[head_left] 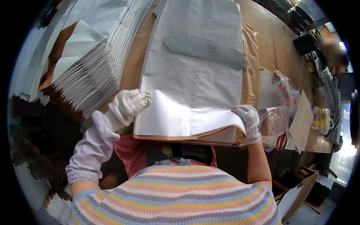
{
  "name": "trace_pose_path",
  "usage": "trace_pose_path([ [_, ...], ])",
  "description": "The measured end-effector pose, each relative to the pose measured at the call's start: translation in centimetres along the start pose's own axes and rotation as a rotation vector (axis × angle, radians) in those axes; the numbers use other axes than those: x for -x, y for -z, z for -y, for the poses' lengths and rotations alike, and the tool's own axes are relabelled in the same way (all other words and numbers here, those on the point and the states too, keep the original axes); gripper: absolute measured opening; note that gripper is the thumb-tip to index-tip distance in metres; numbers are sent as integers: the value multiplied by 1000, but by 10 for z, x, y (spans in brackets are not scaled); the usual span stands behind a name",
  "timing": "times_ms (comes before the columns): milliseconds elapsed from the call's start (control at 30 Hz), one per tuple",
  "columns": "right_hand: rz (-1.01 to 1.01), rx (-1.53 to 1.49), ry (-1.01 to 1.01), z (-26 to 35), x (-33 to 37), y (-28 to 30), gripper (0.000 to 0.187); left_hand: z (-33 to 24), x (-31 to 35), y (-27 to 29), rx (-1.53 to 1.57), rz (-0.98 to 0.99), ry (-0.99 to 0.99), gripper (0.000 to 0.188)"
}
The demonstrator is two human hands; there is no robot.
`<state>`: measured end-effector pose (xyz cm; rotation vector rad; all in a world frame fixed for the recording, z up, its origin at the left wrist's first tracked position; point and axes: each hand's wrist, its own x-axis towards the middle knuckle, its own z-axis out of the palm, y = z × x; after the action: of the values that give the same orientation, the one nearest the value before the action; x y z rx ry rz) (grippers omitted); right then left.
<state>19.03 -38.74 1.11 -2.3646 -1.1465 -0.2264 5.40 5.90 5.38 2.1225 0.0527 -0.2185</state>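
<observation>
Basically, white paper sheet (195, 84) lay on brown table (275, 35) right in front of person, long axis running away from body, near end bowed up. R hand (249, 122), gloved, curled closed over its R edge; L hand (129, 107), gloved too, fingers together at L edge, can't tell if pinching. Grey strip (204, 51) lay slantwise across sheet. Containers: clear plastic bag (272, 122) to R w/ pinkish contents, unclear what; open cardboard box (308, 183) lower R, dark inside, contents n/a.
</observation>
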Motion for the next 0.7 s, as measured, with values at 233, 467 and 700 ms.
trace_pose_path([
  [233,237,-215,-366,-8,-16,19,23,33,-19,0,116,-139,-250,16],
  [467,315,-473,-990,-17,-41,3,25,37,-53,-6,-57,-258,440,24],
  [700,-15,-265,-907,3,-19,-21,21,23,-50,-52,-547,-667,410,31],
])
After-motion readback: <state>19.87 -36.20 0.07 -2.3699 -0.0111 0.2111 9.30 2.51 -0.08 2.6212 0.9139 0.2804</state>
